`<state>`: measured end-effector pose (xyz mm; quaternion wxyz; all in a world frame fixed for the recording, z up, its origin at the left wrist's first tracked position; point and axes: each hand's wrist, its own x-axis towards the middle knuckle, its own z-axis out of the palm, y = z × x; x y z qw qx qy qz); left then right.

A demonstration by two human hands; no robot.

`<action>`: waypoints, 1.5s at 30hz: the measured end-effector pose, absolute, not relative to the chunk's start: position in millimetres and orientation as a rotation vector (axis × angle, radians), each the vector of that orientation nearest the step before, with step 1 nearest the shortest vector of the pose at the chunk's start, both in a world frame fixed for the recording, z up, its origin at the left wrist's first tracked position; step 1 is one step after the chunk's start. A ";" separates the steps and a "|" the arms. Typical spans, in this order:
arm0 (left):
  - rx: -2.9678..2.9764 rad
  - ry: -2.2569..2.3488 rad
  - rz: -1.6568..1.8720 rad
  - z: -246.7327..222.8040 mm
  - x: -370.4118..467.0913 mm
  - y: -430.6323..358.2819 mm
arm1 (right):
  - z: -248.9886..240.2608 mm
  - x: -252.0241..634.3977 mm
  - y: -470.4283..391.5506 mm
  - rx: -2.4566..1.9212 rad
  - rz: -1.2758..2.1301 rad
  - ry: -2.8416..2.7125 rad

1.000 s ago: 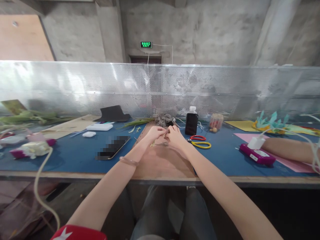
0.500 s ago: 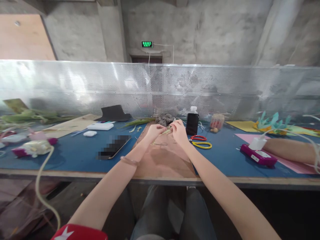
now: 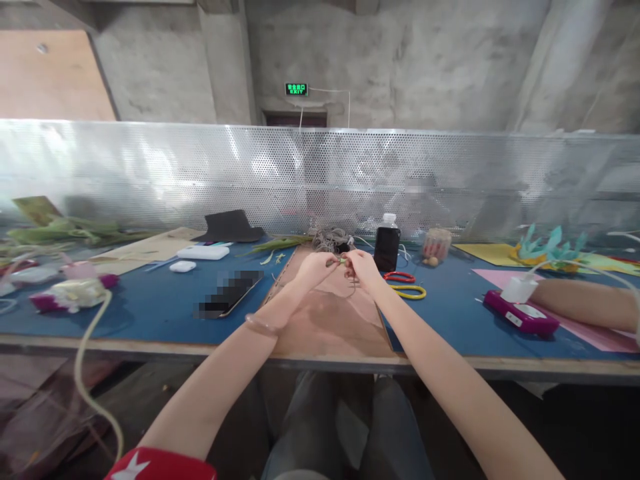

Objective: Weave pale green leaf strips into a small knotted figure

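My left hand (image 3: 315,268) and my right hand (image 3: 365,268) are close together above a brown board (image 3: 325,330), both with fingers pinched. Between the fingertips shows a small green plant strip (image 3: 343,261), gripped from both sides; its exact shape is too small to make out. A thin dark strand (image 3: 353,285) hangs below my right fingers. Just behind the hands lies a heap of grey cord (image 3: 332,239). Scissors with one red and one yellow handle (image 3: 410,292) rest to the right of my right hand, their blades hidden behind the wrist.
A dark bottle with a white cap (image 3: 387,247) and a clear jar (image 3: 436,247) stand at right. On the left lie a phone (image 3: 233,293), a white case (image 3: 183,267) and green leaves (image 3: 65,232). Another person's forearm (image 3: 590,303) rests beside a purple power strip (image 3: 520,312).
Both hands have come slightly lower and nearer me, still pinched together. Pale strips showed at the fingers before; now a greener piece shows there and a thin strand hangs under my right hand.
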<state>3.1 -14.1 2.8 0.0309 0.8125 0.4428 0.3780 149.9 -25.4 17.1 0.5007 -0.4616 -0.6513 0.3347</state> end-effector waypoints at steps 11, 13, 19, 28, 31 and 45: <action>2.726 1.379 1.114 7.7 6.5 -27.2 | 23.3 156.8 -35.8 -1.214 1.007 -1.578; 2.733 1.376 1.123 7.4 6.0 -26.9 | 22.6 156.3 -35.6 -1.219 0.955 -1.609; 2.696 1.381 1.167 5.7 5.0 -23.0 | 23.1 156.5 -30.0 -1.212 0.676 -1.733; 2.403 1.390 1.366 6.4 6.0 -20.9 | 23.6 154.0 -36.8 -1.099 0.398 -1.903; 2.258 1.372 1.444 7.2 7.9 -21.6 | 20.6 151.4 -37.8 -1.086 0.408 -1.894; 1.772 1.105 1.386 11.4 14.0 -26.7 | 22.4 154.7 -37.8 -1.052 1.081 -1.584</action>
